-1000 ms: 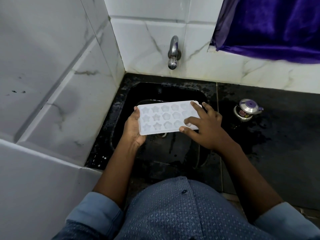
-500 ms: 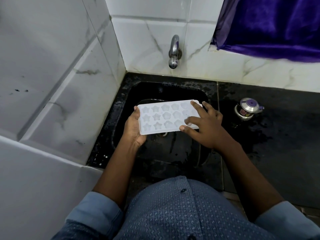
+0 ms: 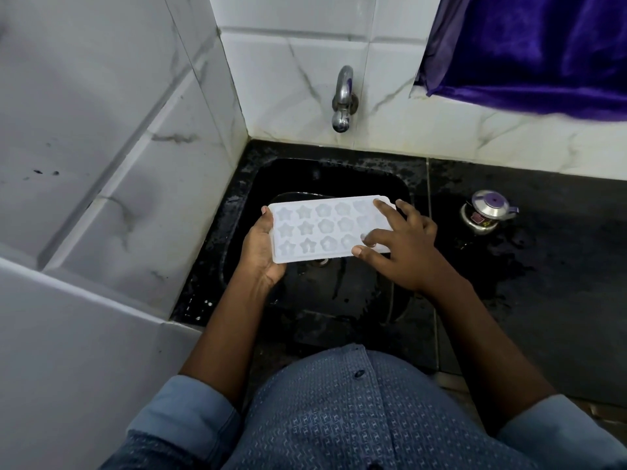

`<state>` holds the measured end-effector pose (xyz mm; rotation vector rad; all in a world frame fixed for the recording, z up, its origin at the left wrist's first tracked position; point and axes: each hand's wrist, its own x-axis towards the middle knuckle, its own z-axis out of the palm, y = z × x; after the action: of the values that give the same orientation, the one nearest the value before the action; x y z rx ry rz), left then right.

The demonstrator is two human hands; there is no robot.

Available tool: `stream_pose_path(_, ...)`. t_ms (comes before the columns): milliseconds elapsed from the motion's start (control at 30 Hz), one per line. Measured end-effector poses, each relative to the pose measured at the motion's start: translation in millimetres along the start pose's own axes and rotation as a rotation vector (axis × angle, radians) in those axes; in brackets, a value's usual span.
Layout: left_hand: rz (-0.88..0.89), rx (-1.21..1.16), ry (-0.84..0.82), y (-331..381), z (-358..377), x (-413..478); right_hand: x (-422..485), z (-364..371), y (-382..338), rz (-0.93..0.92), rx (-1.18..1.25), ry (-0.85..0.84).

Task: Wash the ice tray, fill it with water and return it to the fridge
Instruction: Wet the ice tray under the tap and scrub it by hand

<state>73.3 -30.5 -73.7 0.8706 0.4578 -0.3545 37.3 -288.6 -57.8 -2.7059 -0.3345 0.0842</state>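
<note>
The white ice tray (image 3: 325,228), with star and flower moulds facing up, is held level over the black sink (image 3: 258,184).

1. White ice tray (image 3: 322,228) held over black sink (image 3: 305,178), in front of the tap (image 3: 342,100).
2. Left hand (image 3: 261,247) grips the tray's left end.
3. Right hand (image 3: 403,249): fingers spread on right-end cells.

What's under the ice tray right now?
The black sink lies below the ice tray; what looks like the drain peeks out at its near edge. The left hand holds one end, its fingers underneath covered.
</note>
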Motion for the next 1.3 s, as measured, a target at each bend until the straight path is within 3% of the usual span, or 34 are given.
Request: stream_pose_path(1300,0.034,0.038,-0.014,-5.0,2.1,7.3,-2.4,-2.8,5.8,0.005,-0.053,0.019)
